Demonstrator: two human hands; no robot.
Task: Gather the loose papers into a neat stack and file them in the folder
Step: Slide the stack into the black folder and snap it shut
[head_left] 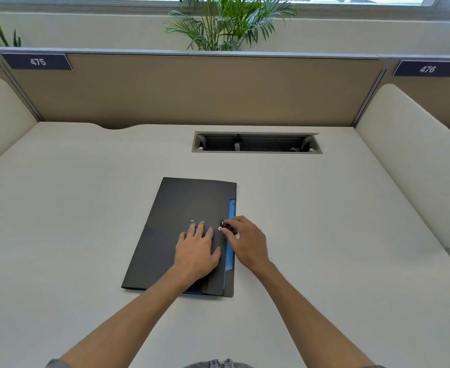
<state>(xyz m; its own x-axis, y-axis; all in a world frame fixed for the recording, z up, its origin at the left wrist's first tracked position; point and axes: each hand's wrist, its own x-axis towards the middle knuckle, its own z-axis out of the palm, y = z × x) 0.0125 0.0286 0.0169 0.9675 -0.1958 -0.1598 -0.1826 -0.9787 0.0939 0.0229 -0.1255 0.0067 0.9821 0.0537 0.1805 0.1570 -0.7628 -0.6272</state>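
Folder (184, 224) closed on desk (324, 235); left hand (197, 251) flat, pressing cover; right hand (247, 243) pinching clasp (225, 227).

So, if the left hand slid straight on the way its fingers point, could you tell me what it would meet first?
Only more of the black folder, on which the left hand lies flat; past its far edge, the bare desk looks free up to the divider panel, though depth is unclear.

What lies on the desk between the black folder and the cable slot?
Nothing: in the head view, bare desk separates the folder from the cable slot.
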